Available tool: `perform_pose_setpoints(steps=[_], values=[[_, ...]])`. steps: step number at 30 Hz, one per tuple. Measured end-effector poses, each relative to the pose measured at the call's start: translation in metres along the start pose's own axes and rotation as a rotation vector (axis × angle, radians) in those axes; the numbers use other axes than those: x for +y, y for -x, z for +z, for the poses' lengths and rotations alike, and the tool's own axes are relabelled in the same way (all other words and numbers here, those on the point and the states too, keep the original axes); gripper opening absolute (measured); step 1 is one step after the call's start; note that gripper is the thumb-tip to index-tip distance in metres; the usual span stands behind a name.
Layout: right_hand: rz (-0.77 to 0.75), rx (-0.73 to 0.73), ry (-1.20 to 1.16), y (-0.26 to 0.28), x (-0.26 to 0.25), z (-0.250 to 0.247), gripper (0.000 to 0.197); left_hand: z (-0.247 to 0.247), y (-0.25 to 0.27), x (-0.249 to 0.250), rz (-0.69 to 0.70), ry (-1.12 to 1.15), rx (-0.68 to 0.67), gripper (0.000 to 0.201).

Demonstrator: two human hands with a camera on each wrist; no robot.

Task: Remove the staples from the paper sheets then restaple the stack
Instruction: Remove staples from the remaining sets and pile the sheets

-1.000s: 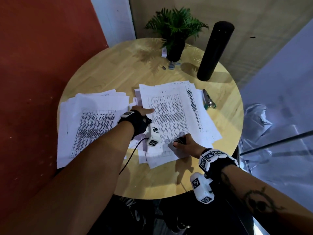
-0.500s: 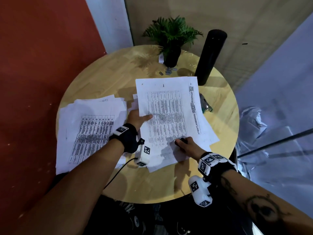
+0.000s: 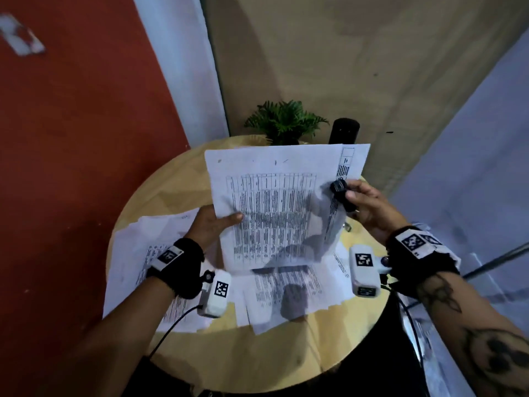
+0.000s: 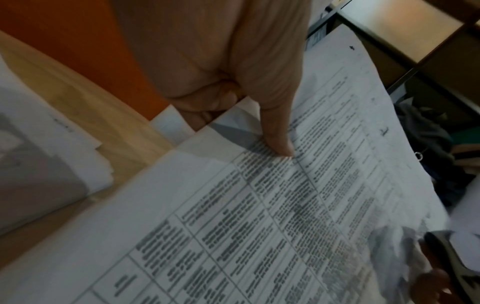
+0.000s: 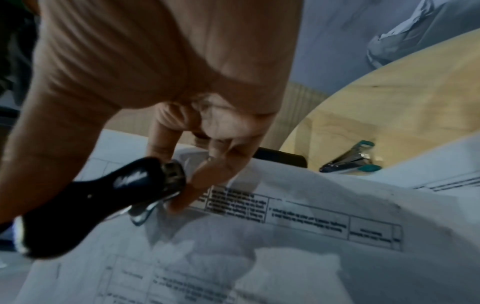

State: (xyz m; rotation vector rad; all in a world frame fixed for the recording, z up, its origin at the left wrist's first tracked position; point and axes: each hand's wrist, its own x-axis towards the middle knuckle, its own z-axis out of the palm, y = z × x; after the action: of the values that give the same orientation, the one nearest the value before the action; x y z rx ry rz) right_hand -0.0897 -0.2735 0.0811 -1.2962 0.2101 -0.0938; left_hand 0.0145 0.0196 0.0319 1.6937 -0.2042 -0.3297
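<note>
The printed sheet (image 3: 274, 207) is up off the round wooden table (image 3: 160, 190) now, held tilted in the air between both hands; half a second ago its lower edge still lay on the pile and a second ago it was flat on it. The left hand (image 3: 210, 224) grips the sheet's left edge, thumb (image 4: 276, 142) pressed on top of the printed grid and the fingers curled underneath. A second ago that hand lay pressed on the papers.

The right hand (image 3: 369, 206) has come up from the near edge of the pile to the sheet's right side. It is closed around a black staple remover (image 3: 342, 193), and the wrist view shows the tool (image 5: 103, 197) clamped in the palm with its metal tip close to the paper while a fingertip (image 5: 179, 203) touches the sheet's right margin. Whether the sheet carries a staple there I cannot tell.

Under the lifted sheet the rest of the pile (image 3: 289, 293) lies spread on the table, and a second pile (image 3: 148, 253) lies to the left, both much as before. The stapler (image 5: 350, 159), teal at its ends, lies on the table beyond the sheet, seen from the right wrist. At the far edge stand the potted plant (image 3: 286, 121) and the black cylinder (image 3: 343, 133), now partly hidden behind the raised paper. The head view has also tipped upward, showing much more wall than earlier.
</note>
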Motion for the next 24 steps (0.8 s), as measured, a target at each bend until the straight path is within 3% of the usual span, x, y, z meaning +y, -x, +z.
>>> perform_pose_setpoints(steps=[2, 6, 9, 12, 13, 15, 17, 19, 24], values=[[-0.024, -0.063, 0.011, 0.003, -0.009, 0.003, 0.059, -0.008, 0.003, 0.009, 0.009, -0.004, -0.020, 0.008], [-0.059, -0.081, -0.004, 0.011, -0.021, 0.012, 0.060, -0.015, 0.014, 0.023, -0.022, 0.057, -0.080, 0.034], [-0.086, -0.103, -0.024, 0.023, -0.034, 0.022, 0.060, -0.022, 0.014, 0.045, 0.032, 0.144, 0.035, 0.051], [-0.107, -0.139, -0.021, 0.035, -0.047, 0.029, 0.060, -0.032, 0.006, 0.085, 0.223, 0.171, 0.248, 0.076], [-0.114, -0.149, -0.024, 0.038, -0.051, 0.031, 0.061, -0.032, 0.007, 0.102, 0.321, 0.118, 0.264, 0.080], [-0.128, -0.173, -0.044, 0.044, -0.058, 0.033, 0.061, -0.031, 0.008, 0.134, 0.480, -0.125, 0.139, 0.084], [-0.144, -0.189, -0.057, 0.050, -0.064, 0.036, 0.060, -0.025, 0.013, 0.160, 0.468, -0.450, -0.075, 0.077], [-0.160, -0.196, -0.056, 0.055, -0.068, 0.036, 0.060, -0.018, 0.014, 0.176, 0.416, -0.660, -0.181, 0.064], [-0.205, -0.178, -0.071, 0.066, -0.073, 0.035, 0.062, -0.002, 0.026, 0.196, 0.417, -0.748, -0.291, 0.024]])
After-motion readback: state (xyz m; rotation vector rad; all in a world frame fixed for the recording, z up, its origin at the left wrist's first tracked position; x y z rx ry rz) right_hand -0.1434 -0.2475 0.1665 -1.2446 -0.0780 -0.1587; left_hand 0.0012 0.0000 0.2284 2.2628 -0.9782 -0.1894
